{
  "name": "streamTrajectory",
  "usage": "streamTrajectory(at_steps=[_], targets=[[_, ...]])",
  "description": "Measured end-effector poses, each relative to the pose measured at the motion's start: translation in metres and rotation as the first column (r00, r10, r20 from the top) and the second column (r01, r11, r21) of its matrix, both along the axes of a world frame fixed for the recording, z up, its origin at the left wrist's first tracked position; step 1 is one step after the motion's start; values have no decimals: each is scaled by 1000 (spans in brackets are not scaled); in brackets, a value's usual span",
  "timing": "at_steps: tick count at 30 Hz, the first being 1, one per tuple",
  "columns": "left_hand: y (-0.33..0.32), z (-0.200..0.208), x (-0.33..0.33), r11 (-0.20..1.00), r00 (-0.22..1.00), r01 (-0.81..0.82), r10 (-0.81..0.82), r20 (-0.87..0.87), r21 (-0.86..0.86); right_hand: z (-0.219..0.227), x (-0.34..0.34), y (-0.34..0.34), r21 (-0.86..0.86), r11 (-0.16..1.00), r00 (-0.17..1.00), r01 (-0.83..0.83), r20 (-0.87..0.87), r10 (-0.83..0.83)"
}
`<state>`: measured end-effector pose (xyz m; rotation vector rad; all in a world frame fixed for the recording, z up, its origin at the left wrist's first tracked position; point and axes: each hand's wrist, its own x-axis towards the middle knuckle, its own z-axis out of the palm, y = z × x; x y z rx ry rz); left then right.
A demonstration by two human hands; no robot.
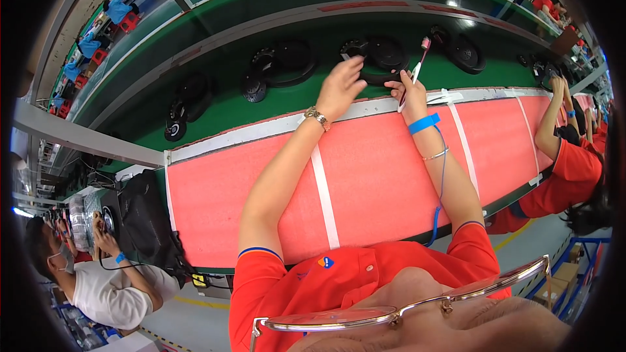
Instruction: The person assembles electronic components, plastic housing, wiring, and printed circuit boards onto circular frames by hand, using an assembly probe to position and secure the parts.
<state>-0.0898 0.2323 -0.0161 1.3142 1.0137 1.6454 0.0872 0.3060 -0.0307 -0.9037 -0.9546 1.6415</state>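
Note:
My right hand [413, 99] is closed around a white and dark-red toothbrush [417, 73]. Its pink bristle head points up and away from me. A blue band with a cord circles that wrist. My left hand [342, 88] is raised beside it, fingers loosely bent and apart, with nothing visible in it. Just beyond both hands lies a black rounded unit [386, 52] with a smaller round part at its left, on the green conveyor belt [225, 114]. Part of that unit is hidden behind my fingers, and I cannot tell whether they touch it.
Similar black units [287, 65] lie along the belt on both sides. A pink mat [385, 182] with white tape strips covers the near bench. A grey post [91, 133] stands at left beside a black bag [147, 221]. Co-workers sit left and right.

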Motion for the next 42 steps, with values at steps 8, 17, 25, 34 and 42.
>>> streamTrajectory(at_steps=[8, 17, 25, 34, 42], targets=[[-15, 0, -19, 960, 670, -224, 278, -688, 169, 0, -5, -8, 41, 991, 991, 128, 22, -129], [-31, 23, -92, 528, 41, -848, 145, -989, 42, 0, 3, -11, 162, 971, 971, 176, 132, -198], [-37, -8, -145, 747, 229, -664, 254, -940, 40, 9, -1, -18, 175, 979, 979, 108, 153, -135], [-33, -4, -135, 712, 134, -670, 398, -908, 213, 16, -2, -33, 293, 955, 984, -44, 177, -9], [-35, 25, -108, 707, 20, -568, 524, -852, 422, 13, -8, -38, 326, 926, 971, -188, 207, 124]])
